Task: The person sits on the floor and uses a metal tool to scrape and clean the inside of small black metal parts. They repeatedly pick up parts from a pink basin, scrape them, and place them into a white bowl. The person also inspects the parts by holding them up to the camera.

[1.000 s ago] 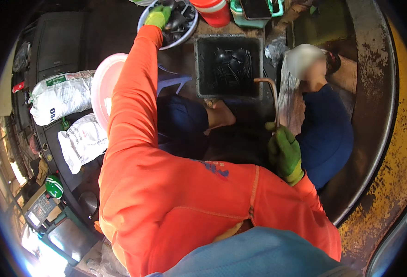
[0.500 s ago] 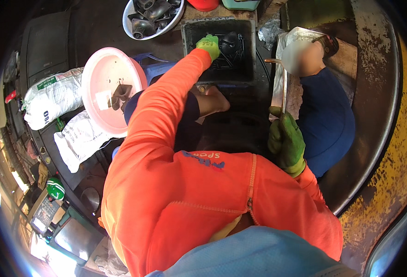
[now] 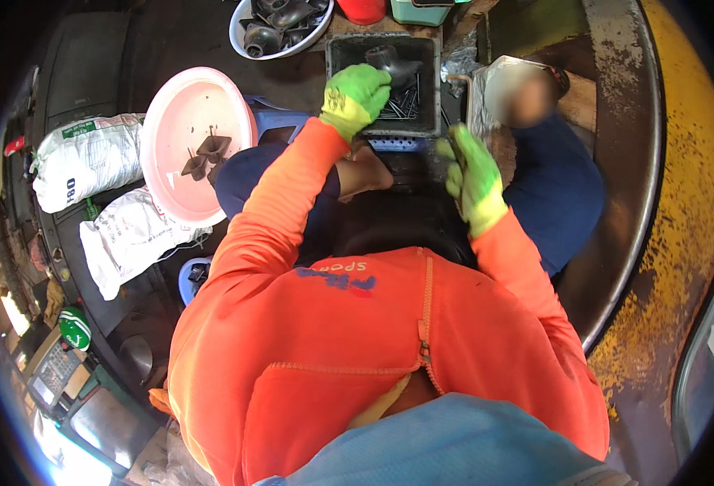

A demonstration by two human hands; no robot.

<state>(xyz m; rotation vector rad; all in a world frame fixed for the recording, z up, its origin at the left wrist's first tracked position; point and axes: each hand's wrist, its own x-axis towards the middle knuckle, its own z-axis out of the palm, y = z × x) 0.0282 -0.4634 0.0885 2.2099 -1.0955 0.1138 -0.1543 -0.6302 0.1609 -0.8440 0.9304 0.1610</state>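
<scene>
My left hand (image 3: 355,99), in a green-and-yellow glove, is at the near left edge of a dark rectangular tray (image 3: 436,97). Its fingers are curled closed; whatever is in them is hidden. Inside the tray lie a dark funnel-shaped part (image 3: 404,71) and several thin metal pins (image 3: 404,107). To the right, my gloved right hand (image 3: 477,174) is raised, its fingers slightly blurred and closed round a bent metal rod (image 3: 459,78). The rod's hooked end points away from me, just right of the tray.
On the left stands a pink basin (image 3: 153,154) with a few brown funnel-shaped parts (image 3: 213,147), beside white sacks (image 3: 89,166). A white basket (image 3: 324,31) of dark parts, a red container (image 3: 362,10) and a green one (image 3: 422,14) sit beyond. Dark blue clothing (image 3: 555,194) is at right.
My left hand has come out of the tray toward me, uncovering the pins. My right hand has moved up and left with the rod, closer to the tray.
</scene>
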